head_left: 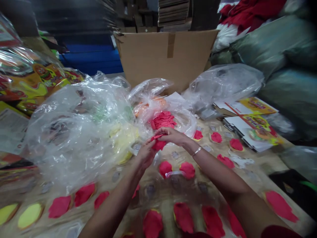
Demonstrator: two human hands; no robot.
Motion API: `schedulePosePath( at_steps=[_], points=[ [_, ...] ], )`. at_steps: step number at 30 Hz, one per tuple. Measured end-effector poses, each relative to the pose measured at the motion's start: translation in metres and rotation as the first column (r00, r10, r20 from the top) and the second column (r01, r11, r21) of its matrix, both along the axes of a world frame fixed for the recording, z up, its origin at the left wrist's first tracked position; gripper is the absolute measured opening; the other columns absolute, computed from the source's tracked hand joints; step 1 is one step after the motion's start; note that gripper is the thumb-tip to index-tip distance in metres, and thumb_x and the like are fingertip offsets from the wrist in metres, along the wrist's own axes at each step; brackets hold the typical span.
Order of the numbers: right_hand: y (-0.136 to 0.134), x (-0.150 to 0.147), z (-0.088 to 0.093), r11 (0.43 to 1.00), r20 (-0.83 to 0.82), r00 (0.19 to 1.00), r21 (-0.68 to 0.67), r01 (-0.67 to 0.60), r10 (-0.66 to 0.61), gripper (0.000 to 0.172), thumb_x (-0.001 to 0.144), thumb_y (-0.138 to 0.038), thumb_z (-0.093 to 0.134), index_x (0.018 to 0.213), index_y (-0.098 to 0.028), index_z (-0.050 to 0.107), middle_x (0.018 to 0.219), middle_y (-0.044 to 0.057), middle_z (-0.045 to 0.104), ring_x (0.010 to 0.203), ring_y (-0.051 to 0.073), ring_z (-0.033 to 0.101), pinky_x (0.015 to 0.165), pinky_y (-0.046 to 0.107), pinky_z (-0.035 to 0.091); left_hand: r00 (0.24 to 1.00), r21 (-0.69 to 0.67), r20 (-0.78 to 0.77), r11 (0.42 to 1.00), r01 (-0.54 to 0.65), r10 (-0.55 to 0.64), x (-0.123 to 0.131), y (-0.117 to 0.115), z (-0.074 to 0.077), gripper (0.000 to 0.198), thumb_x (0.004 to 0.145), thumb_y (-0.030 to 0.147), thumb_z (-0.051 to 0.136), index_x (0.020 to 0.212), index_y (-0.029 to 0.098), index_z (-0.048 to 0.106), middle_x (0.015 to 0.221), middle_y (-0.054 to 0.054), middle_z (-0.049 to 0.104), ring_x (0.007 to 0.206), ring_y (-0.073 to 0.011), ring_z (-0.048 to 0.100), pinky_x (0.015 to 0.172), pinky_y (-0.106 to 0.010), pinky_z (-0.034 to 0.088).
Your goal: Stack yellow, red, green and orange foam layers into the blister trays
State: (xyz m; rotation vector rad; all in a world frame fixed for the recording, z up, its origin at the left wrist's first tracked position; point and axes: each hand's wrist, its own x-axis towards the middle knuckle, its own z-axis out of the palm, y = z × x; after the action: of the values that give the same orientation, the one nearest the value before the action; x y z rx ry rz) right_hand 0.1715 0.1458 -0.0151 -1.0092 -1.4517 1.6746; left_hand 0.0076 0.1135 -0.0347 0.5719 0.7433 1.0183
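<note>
Near the middle of the view, my left hand [146, 152] and my right hand [169, 135] meet around a thin red wavy-edged piece [159, 144]. The fingers of both hands are closed on it; whether it is one piece or a few together, I cannot tell. Just beyond them, a clear plastic bag [189, 120] lies open with a pile of similar red pieces [163, 119] inside. Between and around my forearms, more red pieces [187, 169] lie on yellow-edged rounds in rows. Two yellow rounds [30, 215] at the lower left carry no red piece.
A large clear bag [81, 132] with yellow pieces [123, 138] spreads on the left. Behind stands a cardboard box [148, 56]. Printed cartons [257, 132] lie flat at right, beside big greenish sacks [292, 92]. Packaged toy boxes [37, 79] are stacked at left.
</note>
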Motion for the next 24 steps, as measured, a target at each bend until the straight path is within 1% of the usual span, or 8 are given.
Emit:
schedulePosePath(
  at_steps=[4, 7, 9, 11, 13, 15, 20, 24],
  points=[
    [-0.014, -0.01, -0.004, 0.998, 0.061, 0.997, 0.023, 0.054, -0.056, 0.032, 0.073, -0.045, 0.071, 0.078, -0.015, 0.061, 0.061, -0.004, 0.055, 0.052, 0.007, 0.049, 0.047, 0.018, 0.039, 0.995, -0.112, 0.058, 0.991, -0.074, 0.081, -0.015, -0.029, 0.002, 0.015, 0.08, 0.018, 0.066, 0.093, 0.014, 0.069, 0.093, -0.007, 0.073, 0.083, -0.0165, 0.067, 0.083, -0.03, 0.053],
    [-0.029, -0.02, -0.006, 0.995, 0.126, 0.989, 0.068, 0.072, -0.08, 0.034, 0.079, -0.049, 0.064, 0.07, -0.016, 0.058, 0.053, -0.005, 0.049, 0.046, 0.007, 0.045, 0.043, 0.019, 0.036, 0.988, -0.172, 0.089, 0.979, -0.109, 0.126, -0.025, -0.051, 0.007, 0.016, 0.082, 0.018, 0.063, 0.098, 0.014, 0.068, 0.098, -0.007, 0.073, 0.086, -0.0161, 0.067, 0.083, -0.029, 0.054],
    [-0.043, -0.029, -0.005, 0.994, 0.114, 0.992, 0.093, 0.052, -0.062, 0.031, 0.081, -0.046, 0.061, 0.075, -0.016, 0.061, 0.058, -0.003, 0.055, 0.05, 0.009, 0.049, 0.047, 0.02, 0.04, 0.98, -0.188, 0.103, 0.971, -0.149, 0.17, -0.031, -0.064, 0.009, 0.019, 0.082, 0.02, 0.064, 0.101, 0.015, 0.067, 0.102, -0.007, 0.072, 0.089, -0.016, 0.067, 0.083, -0.029, 0.055],
    [-0.059, -0.037, -0.003, 0.993, 0.07, 0.997, 0.121, 0.002, -0.011, 0.025, 0.08, -0.04, 0.064, 0.088, -0.016, 0.065, 0.074, 0.0, 0.064, 0.062, 0.011, 0.057, 0.057, 0.022, 0.046, 0.971, -0.198, 0.111, 0.963, -0.185, 0.21, -0.037, -0.077, 0.011, 0.021, 0.08, 0.022, 0.066, 0.1, 0.016, 0.067, 0.102, -0.006, 0.072, 0.089, -0.0163, 0.068, 0.081, -0.029, 0.055],
    [-0.075, -0.045, -0.002, 0.988, 0.041, 0.998, 0.148, -0.055, 0.05, 0.031, 0.075, -0.032, 0.069, 0.101, -0.017, 0.064, 0.086, 0.001, 0.067, 0.072, 0.012, 0.06, 0.066, 0.025, 0.048, 0.966, -0.212, 0.114, 0.955, -0.206, 0.233, -0.044, -0.092, 0.011, 0.021, 0.078, 0.025, 0.069, 0.098, 0.016, 0.067, 0.098, -0.006, 0.073, 0.084, -0.0162, 0.068, 0.077, -0.028, 0.055],
    [-0.089, -0.054, -0.001, 0.984, 0.043, 0.994, 0.141, -0.109, 0.103, 0.039, 0.071, -0.026, 0.071, 0.108, -0.017, 0.061, 0.085, 0.0, 0.067, 0.073, 0.013, 0.061, 0.068, 0.026, 0.049, 0.964, -0.23, 0.1, 0.948, -0.22, 0.248, -0.051, -0.108, 0.011, 0.022, 0.076, 0.026, 0.072, 0.095, 0.016, 0.068, 0.092, -0.006, 0.073, 0.076, -0.0151, 0.067, 0.07, -0.026, 0.054],
    [-0.117, -0.075, -0.001, 0.969, 0.061, 0.979, 0.14, -0.202, 0.195, 0.029, 0.077, -0.027, 0.068, 0.103, -0.016, 0.063, 0.095, 0.005, 0.069, 0.083, 0.016, 0.064, 0.075, 0.029, 0.049, 0.923, -0.226, 0.003, 0.9, -0.373, 0.384, -0.067, -0.144, 0.009, 0.024, 0.062, 0.017, 0.082, 0.081, 0.014, 0.067, 0.076, -0.002, 0.07, 0.063, -0.0109, 0.063, 0.062, -0.022, 0.05],
    [-0.134, -0.09, -0.003, 0.967, 0.102, 0.981, 0.181, -0.179, 0.163, 0.03, 0.079, -0.03, 0.065, 0.105, -0.015, 0.063, 0.094, 0.006, 0.07, 0.081, 0.016, 0.064, 0.073, 0.03, 0.049, 0.886, -0.204, -0.044, 0.864, -0.461, 0.463, -0.078, -0.164, 0.008, 0.028, 0.057, 0.017, 0.084, 0.077, 0.014, 0.064, 0.072, -0.001, 0.069, 0.063, -0.0117, 0.064, 0.063, -0.023, 0.05]
  ],
)
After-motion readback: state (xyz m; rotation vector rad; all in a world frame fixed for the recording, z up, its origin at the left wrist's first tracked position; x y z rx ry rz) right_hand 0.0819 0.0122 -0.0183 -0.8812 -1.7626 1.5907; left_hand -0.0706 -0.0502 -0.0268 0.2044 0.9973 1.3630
